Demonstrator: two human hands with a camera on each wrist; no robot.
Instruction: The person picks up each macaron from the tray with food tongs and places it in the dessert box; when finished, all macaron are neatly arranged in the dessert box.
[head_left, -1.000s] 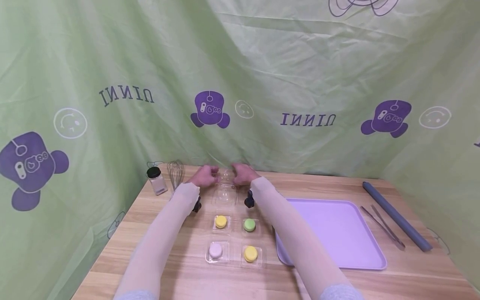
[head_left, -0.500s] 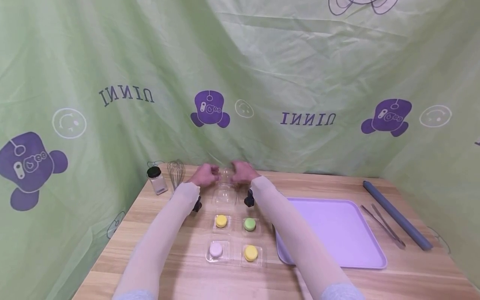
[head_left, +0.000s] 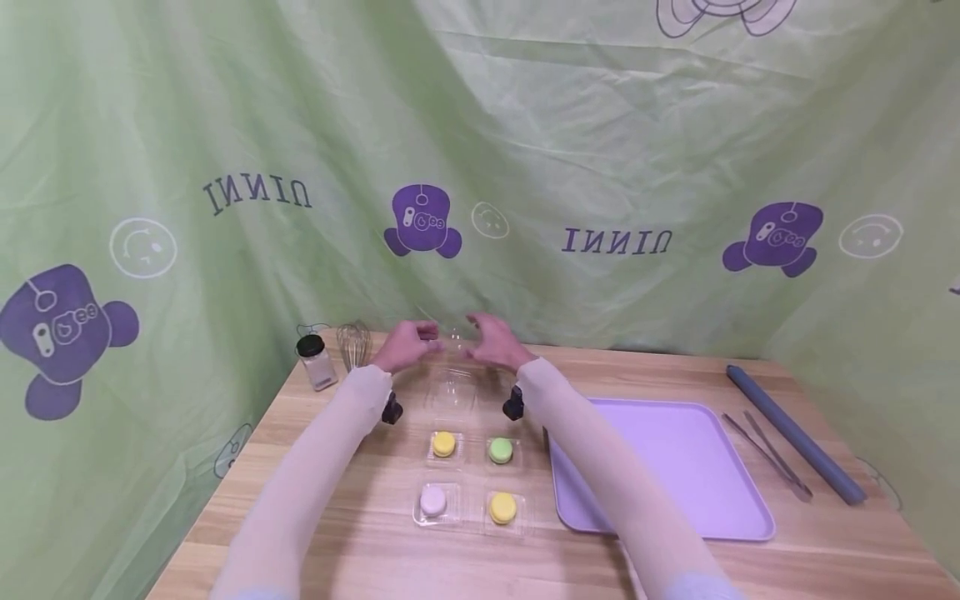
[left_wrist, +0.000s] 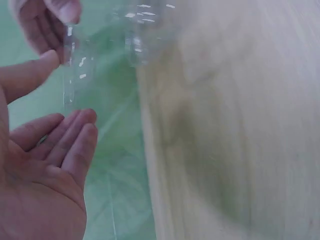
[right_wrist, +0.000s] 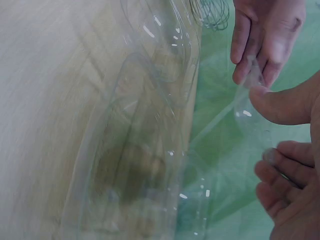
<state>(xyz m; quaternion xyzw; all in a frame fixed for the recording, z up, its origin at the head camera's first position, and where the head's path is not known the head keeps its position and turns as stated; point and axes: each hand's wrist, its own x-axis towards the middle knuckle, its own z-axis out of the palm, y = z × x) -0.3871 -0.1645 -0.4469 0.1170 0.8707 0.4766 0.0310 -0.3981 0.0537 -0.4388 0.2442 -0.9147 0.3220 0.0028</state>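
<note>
Green printed curtain (head_left: 510,125) backs the whole station. In front of it I log a wood-grain table (head_left: 360,542). All bearings are from the middle of four small packs, 12 o'clock being the far edge. At 3 sits a lilac tray (head_left: 682,458), its left edge partly covered by the right forearm. Beyond it, between 2 and 3, lies a dark blue rod (head_left: 797,435), with metal tongs (head_left: 797,485) between rod and tray. Toward 10 stands a black-lidded jar (head_left: 318,368); just beside it, nearer 11, is a wire whisk (head_left: 354,343), close to the left sleeve.

At 12 I find a clear plastic shell (head_left: 452,396) on the table and, beyond it, a clear panel (left_wrist: 80,67) raised between the hands; I cannot tell whether the two are joined. The left hand (head_left: 402,346), at 11, has thumb and fingers apart, the panel's edge by its fingertips. The right hand (head_left: 501,340), just past 12, has its thumb against the panel; I cannot tell whether it grips.

The small clear packs (head_left: 454,510) each contain one round sweet: yellow (head_left: 444,444) at 11, green (head_left: 500,451) at 1, yellow (head_left: 502,508) at 5, pale lilac (head_left: 432,501) at 7.
</note>
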